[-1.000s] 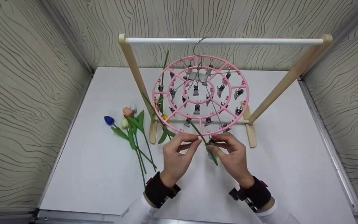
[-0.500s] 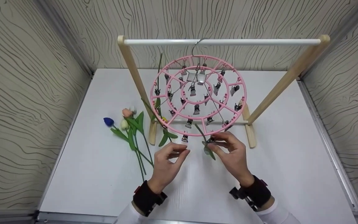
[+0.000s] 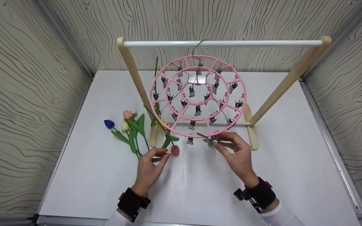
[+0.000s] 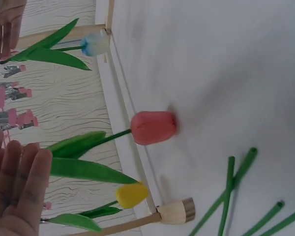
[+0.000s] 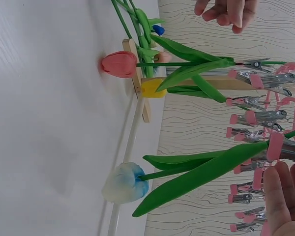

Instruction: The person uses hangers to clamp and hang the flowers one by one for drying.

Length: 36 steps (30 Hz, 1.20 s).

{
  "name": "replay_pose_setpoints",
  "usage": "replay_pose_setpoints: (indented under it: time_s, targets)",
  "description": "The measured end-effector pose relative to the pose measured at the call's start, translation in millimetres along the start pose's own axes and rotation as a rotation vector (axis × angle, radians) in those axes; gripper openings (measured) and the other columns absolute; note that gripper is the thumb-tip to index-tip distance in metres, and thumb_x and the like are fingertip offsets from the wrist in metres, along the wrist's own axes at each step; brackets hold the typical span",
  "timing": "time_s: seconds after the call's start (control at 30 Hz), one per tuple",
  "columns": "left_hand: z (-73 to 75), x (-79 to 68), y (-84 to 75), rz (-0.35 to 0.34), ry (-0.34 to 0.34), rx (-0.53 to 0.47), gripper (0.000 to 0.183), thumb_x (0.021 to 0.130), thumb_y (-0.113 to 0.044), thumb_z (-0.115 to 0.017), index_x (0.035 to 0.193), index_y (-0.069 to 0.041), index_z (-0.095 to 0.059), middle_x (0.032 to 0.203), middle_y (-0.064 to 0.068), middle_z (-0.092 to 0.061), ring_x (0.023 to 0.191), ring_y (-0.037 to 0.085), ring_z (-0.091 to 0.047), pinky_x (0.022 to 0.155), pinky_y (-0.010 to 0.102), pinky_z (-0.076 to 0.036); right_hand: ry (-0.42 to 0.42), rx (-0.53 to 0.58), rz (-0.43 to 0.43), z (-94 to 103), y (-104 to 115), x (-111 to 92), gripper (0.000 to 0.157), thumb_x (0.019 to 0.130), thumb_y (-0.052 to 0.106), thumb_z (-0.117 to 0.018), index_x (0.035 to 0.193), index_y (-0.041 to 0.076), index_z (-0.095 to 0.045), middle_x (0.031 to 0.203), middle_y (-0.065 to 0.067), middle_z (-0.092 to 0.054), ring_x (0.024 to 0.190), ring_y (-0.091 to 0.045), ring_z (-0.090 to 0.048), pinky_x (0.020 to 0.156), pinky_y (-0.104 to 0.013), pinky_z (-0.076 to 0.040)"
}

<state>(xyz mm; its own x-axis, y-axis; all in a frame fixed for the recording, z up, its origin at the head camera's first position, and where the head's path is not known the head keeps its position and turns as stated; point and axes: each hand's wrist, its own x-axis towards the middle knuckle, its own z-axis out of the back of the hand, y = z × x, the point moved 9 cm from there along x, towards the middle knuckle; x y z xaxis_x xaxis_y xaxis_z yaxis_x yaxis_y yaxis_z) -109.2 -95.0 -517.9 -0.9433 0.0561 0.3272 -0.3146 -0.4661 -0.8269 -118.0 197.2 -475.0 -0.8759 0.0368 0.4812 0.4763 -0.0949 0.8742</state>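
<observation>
My left hand (image 3: 151,168) holds nothing, its fingers loosely bent beside a red tulip (image 3: 174,150) that hangs head down from the pink round clip hanger (image 3: 203,119). The fingers (image 4: 32,184) look nearly straight in the left wrist view. At the hanger's front edge, my right hand (image 3: 236,153) has its fingertips right at a metal clip (image 5: 284,147) with pink pads. This clip grips the stem of a white and blue tulip (image 5: 125,183), also hanging head down. Further back hangs a yellow tulip (image 5: 153,88) from another clip.
A wooden stand with a white top bar (image 3: 247,43) carries the hanger by its hook. Several loose tulips, among them a blue one (image 3: 109,124) and a peach one (image 3: 128,114), lie left on the white table (image 3: 294,175). Patterned walls stand around it.
My left hand has moved left and toward me, away from the clip. The hanger has turned slightly and the white and blue tulip's stem has tipped to hang down. My right hand stays near the clip.
</observation>
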Motion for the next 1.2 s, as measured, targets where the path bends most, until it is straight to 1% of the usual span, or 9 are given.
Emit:
replay_pose_setpoints:
  time_s: [0.13,0.37,0.47,0.53,0.67,0.83,0.9,1.0,1.2]
  targets:
    - [8.1,1.0,20.8,0.068,0.005,0.076,0.016,0.095,-0.003,-0.081,0.110,-0.004,-0.078,0.099,0.007,-0.083,0.088,0.018,-0.079,0.077,0.028,-0.069,-0.009,-0.002,0.001,5.5,-1.2,-2.9,0.037,0.086,-0.022,-0.076,0.122,-0.015,-0.069,0.114,-0.003,-0.076,0.107,-0.007,-0.076,0.092,-0.019,-0.065]
    - [24.1,2.5,53.8,0.143,0.041,0.230,0.014,0.097,-0.004,-0.079,0.112,-0.004,-0.079,0.099,0.009,-0.082,0.087,0.021,-0.078,0.077,0.034,-0.068,-0.019,-0.005,-0.008,17.7,-6.3,-10.8,0.035,0.086,-0.024,-0.074,0.119,-0.017,-0.068,0.116,0.007,-0.077,0.105,-0.005,-0.077,0.089,-0.016,-0.064]
    - [33.5,1.4,67.2,0.176,0.045,0.300,0.015,0.097,-0.004,-0.079,0.112,-0.002,-0.079,0.100,0.010,-0.082,0.088,0.022,-0.077,0.079,0.037,-0.067,-0.025,-0.014,-0.005,22.8,-8.1,-13.9,0.034,0.086,-0.025,-0.073,0.119,-0.017,-0.068,0.115,0.006,-0.077,0.104,-0.004,-0.077,0.088,-0.015,-0.064]
    - [40.0,-0.1,77.1,0.217,0.034,0.337,0.016,0.097,-0.005,-0.079,0.112,-0.001,-0.078,0.100,0.011,-0.081,0.090,0.024,-0.077,0.080,0.039,-0.067,-0.033,-0.035,-0.008,26.3,-9.5,-16.4,0.034,0.086,-0.024,-0.073,0.119,-0.016,-0.069,0.114,0.005,-0.077,0.103,-0.004,-0.077,0.087,-0.015,-0.064]
    - [51.3,-2.9,95.1,0.314,-0.012,0.356,0.017,0.096,-0.007,-0.079,0.111,0.001,-0.078,0.100,0.015,-0.080,0.088,0.027,-0.076,0.079,0.042,-0.066,-0.053,-0.095,-0.032,32.7,-13.4,-21.7,0.034,0.086,-0.022,-0.075,0.119,-0.014,-0.070,0.113,0.008,-0.077,0.102,-0.003,-0.077,0.085,-0.014,-0.063]
    - [58.0,-9.3,110.2,0.420,-0.046,0.365,0.023,0.096,-0.011,-0.080,0.110,0.006,-0.077,0.093,0.019,-0.079,0.079,0.026,-0.076,0.068,0.038,-0.063,-0.064,-0.137,-0.060,37.8,-18.5,-28.6,0.033,0.087,-0.020,-0.076,0.119,-0.012,-0.071,0.111,0.006,-0.078,0.103,0.000,-0.075,0.084,-0.013,-0.063]
    - [58.4,-14.0,115.1,0.464,-0.038,0.375,0.026,0.096,-0.014,-0.080,0.109,0.009,-0.076,0.089,0.019,-0.079,0.074,0.026,-0.075,0.064,0.036,-0.061,-0.069,-0.151,-0.072,39.6,-20.7,-31.5,0.033,0.088,-0.019,-0.076,0.119,-0.013,-0.071,0.110,0.002,-0.078,0.103,0.001,-0.075,0.084,-0.013,-0.062]
    - [58.5,-21.9,121.5,0.525,-0.017,0.388,0.028,0.095,-0.016,-0.080,0.104,0.010,-0.076,0.082,0.018,-0.079,0.070,0.025,-0.074,0.061,0.035,-0.059,-0.079,-0.175,-0.101,42.6,-24.6,-35.6,0.032,0.088,-0.018,-0.076,0.119,-0.012,-0.071,0.109,0.003,-0.078,0.101,0.002,-0.074,0.084,-0.012,-0.062]
    - [51.6,-34.8,131.2,0.612,0.046,0.373,0.027,0.091,-0.017,-0.082,0.095,0.010,-0.077,0.079,0.017,-0.079,0.070,0.024,-0.074,0.060,0.033,-0.056,-0.092,-0.189,-0.119,46.9,-27.9,-41.6,0.030,0.088,-0.018,-0.076,0.118,-0.011,-0.072,0.110,0.010,-0.077,0.098,-0.001,-0.075,0.083,-0.012,-0.062]
